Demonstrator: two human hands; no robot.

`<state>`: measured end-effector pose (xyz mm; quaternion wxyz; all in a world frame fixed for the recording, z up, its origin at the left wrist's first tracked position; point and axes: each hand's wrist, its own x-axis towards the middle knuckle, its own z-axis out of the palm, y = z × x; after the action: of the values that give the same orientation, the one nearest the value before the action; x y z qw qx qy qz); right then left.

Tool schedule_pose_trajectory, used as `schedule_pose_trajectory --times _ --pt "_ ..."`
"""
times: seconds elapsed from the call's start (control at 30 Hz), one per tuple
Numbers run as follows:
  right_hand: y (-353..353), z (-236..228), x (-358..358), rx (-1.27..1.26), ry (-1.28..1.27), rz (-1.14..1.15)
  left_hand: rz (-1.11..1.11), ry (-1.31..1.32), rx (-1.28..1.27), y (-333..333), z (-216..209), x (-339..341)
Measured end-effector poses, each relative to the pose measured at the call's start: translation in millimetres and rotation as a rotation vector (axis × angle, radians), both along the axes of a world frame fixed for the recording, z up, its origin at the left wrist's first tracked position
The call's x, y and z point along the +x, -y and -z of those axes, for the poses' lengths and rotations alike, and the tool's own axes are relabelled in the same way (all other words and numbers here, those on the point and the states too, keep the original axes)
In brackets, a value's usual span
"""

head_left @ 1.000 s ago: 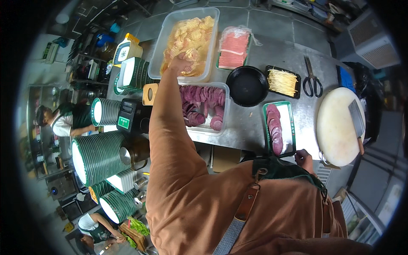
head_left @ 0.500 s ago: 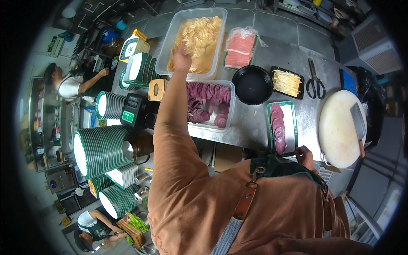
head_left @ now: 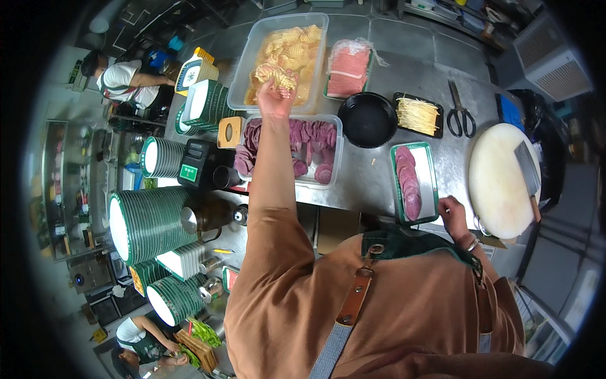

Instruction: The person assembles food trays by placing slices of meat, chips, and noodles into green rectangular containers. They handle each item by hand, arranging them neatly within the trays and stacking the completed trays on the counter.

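My left hand [head_left: 276, 104] is palm up over a clear plastic tub [head_left: 238, 95], its fingers closed around several yellow crinkle-cut potato slices [head_left: 282, 77]. More such slices [head_left: 291, 45] lie in the tub. My right hand [head_left: 454, 216], fingers curled, is at the near right corner of a green-rimmed white tray [head_left: 429, 183] and appears to pinch its rim. Overlapping purple slices [head_left: 409, 183] run in a row along the tray's left side. Below my left wrist, a second clear tub [head_left: 339, 148] holds more purple slices [head_left: 312, 134], partly hidden by my forearm.
A meat tray [head_left: 349, 66], black bowl [head_left: 368, 120], tray of pale strips [head_left: 418, 117] and scissors [head_left: 461, 114] sit across the steel table. At right lies a cleaver [head_left: 527, 167] on a round board [head_left: 499, 183]. Stacked dishes [head_left: 154, 227] stand left; two people work beyond.
My left hand has come up out of the potato slices and back toward me, now holding a handful. My right hand stays by the tray's corner. The person at upper left has shifted.
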<state>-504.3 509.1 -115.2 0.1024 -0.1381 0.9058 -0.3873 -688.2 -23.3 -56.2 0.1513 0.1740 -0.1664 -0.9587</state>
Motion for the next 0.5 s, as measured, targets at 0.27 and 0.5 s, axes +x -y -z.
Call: schedule_pose_trajectory --times 0.27,0.5 --pt "60 -63 -59 -0.184 -0.157 -0.021 0.369 -0.096 0.145 -166 -5 70" --pt "89 -89 -60 -0.424 -0.207 -0.083 0.546 0.019 0.078 -277 25 128"
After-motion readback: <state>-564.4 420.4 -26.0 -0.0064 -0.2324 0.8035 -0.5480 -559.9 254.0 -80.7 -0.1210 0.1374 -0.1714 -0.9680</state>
